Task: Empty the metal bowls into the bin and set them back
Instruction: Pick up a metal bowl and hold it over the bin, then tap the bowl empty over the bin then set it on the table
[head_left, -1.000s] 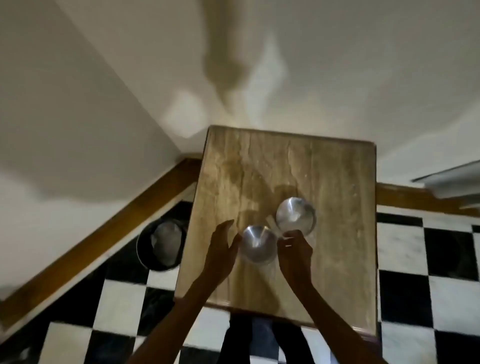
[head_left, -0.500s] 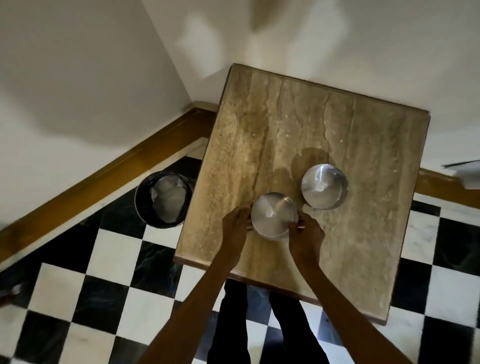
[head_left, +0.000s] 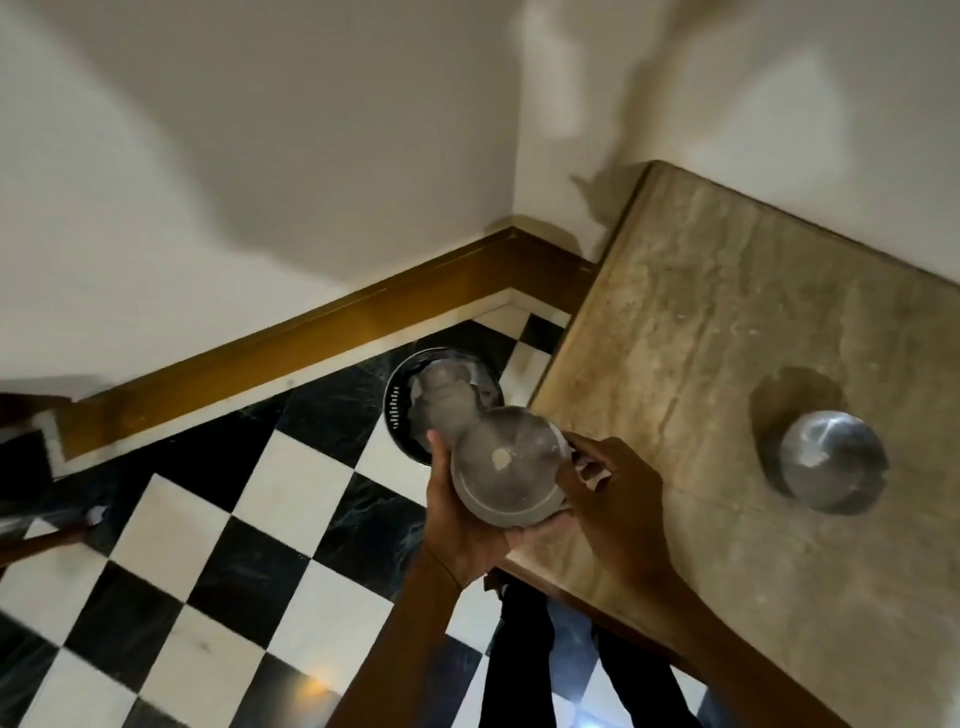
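I hold a metal bowl (head_left: 511, 465) in both hands at the table's left front corner, lifted and blurred by motion. My left hand (head_left: 460, 525) cups it from below and the left. My right hand (head_left: 618, 499) grips its right rim, with a scrap of paper at the fingers. A small pale bit lies inside the bowl. The round black bin (head_left: 415, 400) stands on the floor just beyond the bowl, with crumpled white paper in it. A second metal bowl (head_left: 828, 465) rests on the stone table (head_left: 701, 338) to the right.
The table fills the right side of the view, against a white wall corner with a brown skirting board (head_left: 291, 343). The floor is black and white checkered tile (head_left: 218, 545). My dark trouser legs show under the table edge. A dark object lies at the far left.
Both hands closed on the near bowl, lifted it off the table and carried it left to the table's corner, toward the bin. My view swung left. The other bowl has stayed put.
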